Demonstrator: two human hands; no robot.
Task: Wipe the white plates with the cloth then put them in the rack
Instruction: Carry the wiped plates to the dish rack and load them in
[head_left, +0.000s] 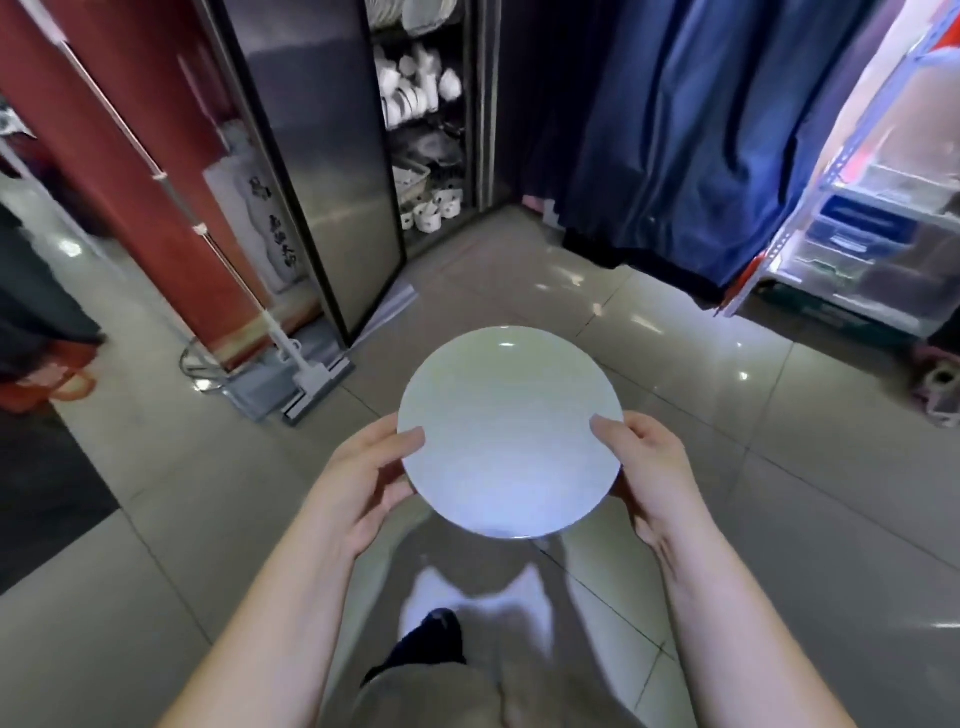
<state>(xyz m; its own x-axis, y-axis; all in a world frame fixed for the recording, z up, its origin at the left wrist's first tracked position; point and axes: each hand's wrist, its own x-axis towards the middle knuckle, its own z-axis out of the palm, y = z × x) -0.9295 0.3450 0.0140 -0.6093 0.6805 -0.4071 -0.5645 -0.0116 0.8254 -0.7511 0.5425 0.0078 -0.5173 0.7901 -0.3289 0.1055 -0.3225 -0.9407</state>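
Note:
I hold one round white plate (510, 431) level in front of me, above the tiled floor. My left hand (363, 478) grips its left rim, thumb on top and fingers underneath. My right hand (647, 467) grips the right rim the same way. Ahead stands a tall steel cabinet (332, 171) with its door open; its rack shelves (423, 114) hold white plates, cups and bowls. No cloth is visible.
A mop (306, 384) leans against a red pillar (130, 171) to the left of the cabinet. Blue curtains (701, 140) hang at the right, beside a shelf of plastic boxes (872, 228). A dark mat (41, 493) lies at the left. My foot (431, 639) shows below.

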